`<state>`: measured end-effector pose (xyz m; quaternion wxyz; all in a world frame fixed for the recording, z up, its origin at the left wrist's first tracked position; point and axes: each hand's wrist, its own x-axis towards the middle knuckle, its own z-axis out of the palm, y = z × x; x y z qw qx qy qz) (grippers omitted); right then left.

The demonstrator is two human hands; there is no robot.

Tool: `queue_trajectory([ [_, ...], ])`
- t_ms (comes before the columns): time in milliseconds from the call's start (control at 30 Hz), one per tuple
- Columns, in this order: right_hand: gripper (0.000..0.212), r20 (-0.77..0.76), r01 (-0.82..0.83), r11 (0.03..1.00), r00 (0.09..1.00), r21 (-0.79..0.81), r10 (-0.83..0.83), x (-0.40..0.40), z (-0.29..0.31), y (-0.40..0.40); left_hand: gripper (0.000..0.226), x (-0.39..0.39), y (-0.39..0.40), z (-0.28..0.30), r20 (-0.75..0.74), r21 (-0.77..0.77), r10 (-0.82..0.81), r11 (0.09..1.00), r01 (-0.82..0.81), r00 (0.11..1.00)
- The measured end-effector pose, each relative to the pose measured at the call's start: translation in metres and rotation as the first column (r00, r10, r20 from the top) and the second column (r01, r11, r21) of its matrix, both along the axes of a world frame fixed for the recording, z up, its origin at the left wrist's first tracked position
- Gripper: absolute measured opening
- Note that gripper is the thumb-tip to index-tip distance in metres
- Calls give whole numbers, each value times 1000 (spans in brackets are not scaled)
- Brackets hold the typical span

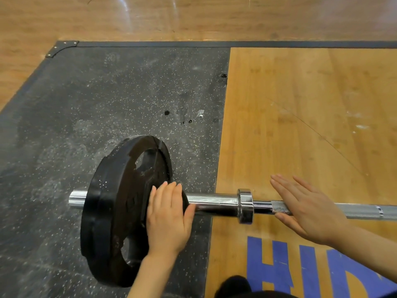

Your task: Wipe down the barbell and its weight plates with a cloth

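The barbell [214, 204] lies on the floor with black weight plates [120, 209] on its end, the left hand [168, 216] presses flat on a plate, and the right hand [305, 208] rests open-fingered on the bar.

Bare sleeve [211, 203] between weight plates [120, 211] and collar [245, 206] leaves passing room.
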<state>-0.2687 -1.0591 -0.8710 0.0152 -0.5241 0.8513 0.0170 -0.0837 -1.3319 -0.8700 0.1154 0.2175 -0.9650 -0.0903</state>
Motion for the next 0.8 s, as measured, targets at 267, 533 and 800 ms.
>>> queue_trajectory([
  [267, 75, -10, 12, 1000, 1000, 3, -12, -5, 0, -3, 64, -31, 38, -8, -114, 19, -124, 992, 127, 986],
  [533, 73, -3, 21, 1000, 1000, 17, -21, -14, 4, -8, 47, -50, 33, -22, -221, -171, -354, 931, 321, 909],
  [800, 76, -31, 34, 999, 999, -18, -35, -25, 5, 4, 28, -75, 21, -18, -358, -214, -343, 935, 282, 868],
])
